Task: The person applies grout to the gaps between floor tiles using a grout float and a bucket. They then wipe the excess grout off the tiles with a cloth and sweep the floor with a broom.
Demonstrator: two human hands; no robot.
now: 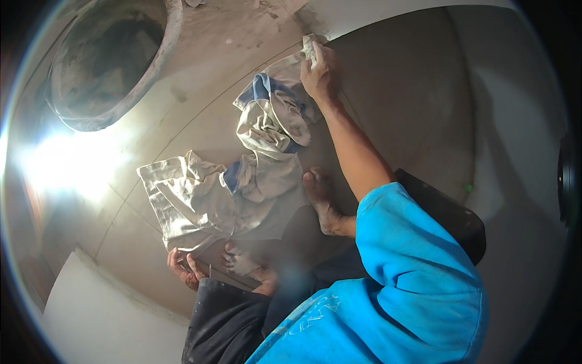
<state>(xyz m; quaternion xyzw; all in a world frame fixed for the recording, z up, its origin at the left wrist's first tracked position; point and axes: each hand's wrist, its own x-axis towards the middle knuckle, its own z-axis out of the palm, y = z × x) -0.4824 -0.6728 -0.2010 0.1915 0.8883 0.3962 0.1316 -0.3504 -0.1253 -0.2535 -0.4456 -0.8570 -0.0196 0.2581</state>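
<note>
A crumpled beige garment with blue patches lies across the floor, its wide hem spread toward the left and its other end bunched farther away. My right hand, arm stretched out ahead, is closed on the far end of the garment, where a pale bit of cloth sticks up past the fingers. At the near left corner of the hem, my left hand has its fingers curled at the cloth's edge. The left forearm is hidden behind my dark trouser leg.
My bare feet are beside the garment's near edge. A large round basin stands at the far left. A pale, curved white surface is at the lower left. Bright light glares on the left. Behind my right arm is a dark seat-like object.
</note>
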